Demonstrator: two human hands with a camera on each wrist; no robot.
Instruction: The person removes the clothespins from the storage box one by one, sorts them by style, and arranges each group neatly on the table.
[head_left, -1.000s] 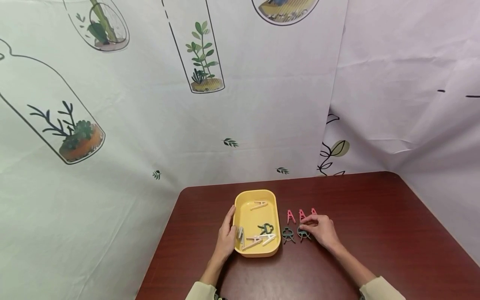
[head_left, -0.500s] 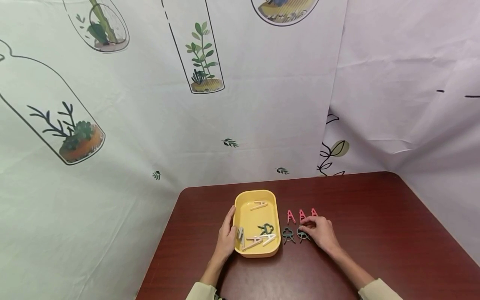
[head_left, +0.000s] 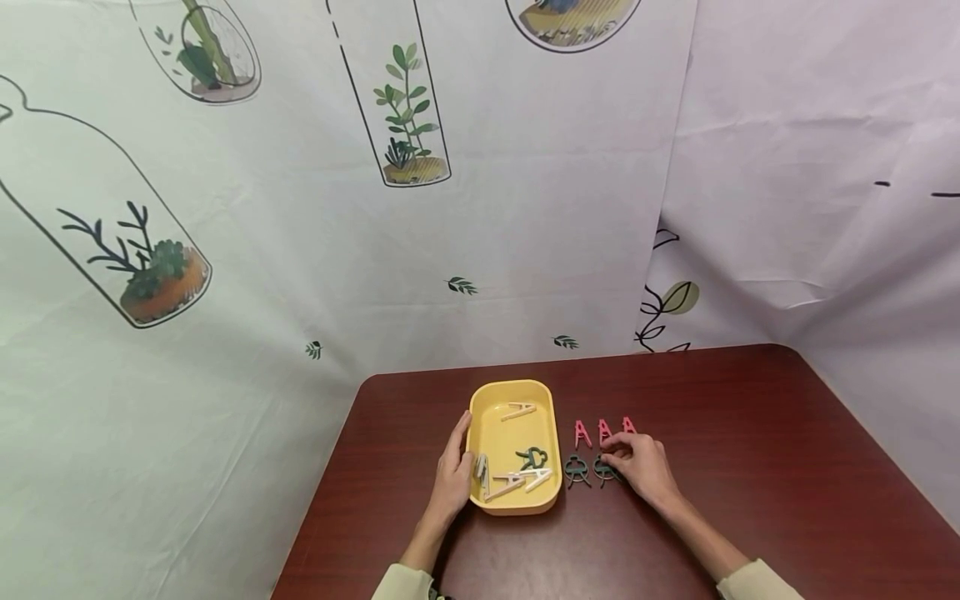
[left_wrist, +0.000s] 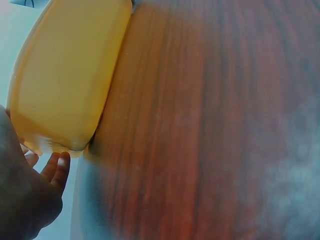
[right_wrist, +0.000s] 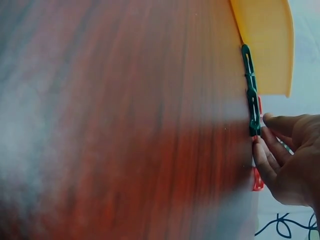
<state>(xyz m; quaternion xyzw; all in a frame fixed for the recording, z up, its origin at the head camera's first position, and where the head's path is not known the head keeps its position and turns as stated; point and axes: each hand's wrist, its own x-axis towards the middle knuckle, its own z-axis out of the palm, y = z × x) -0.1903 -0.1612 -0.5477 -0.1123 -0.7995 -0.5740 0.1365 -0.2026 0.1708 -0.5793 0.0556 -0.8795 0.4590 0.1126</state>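
A yellow plastic tray [head_left: 512, 508] stands on the table with pale clothespins and one dark green spring clip [head_left: 533, 457] in it. My left hand [head_left: 453, 473] holds the tray at its left side, thumb at the rim and fingers along the outer wall. In the left wrist view its fingertips [left_wrist: 61, 162] meet the tray's yellow wall [left_wrist: 65, 70]. To the right of the tray, my right hand [head_left: 643, 465] pinches a second green clip [head_left: 603, 470] between thumb and fingers, partly covering it. Another green clip [head_left: 576, 468] lies just left of that one.
Behind the green clips is a row of pink clothespins: a left one [head_left: 582, 433], a middle one [head_left: 604, 430] and a right one [head_left: 628, 425]. The dark red-brown table [head_left: 712, 400] reaches back to a printed cloth backdrop [head_left: 510, 250].
The green clip at my right hand has shifted slightly left, nearer to the other green clip, with small finger movements. My left hand and the tray stay in place.
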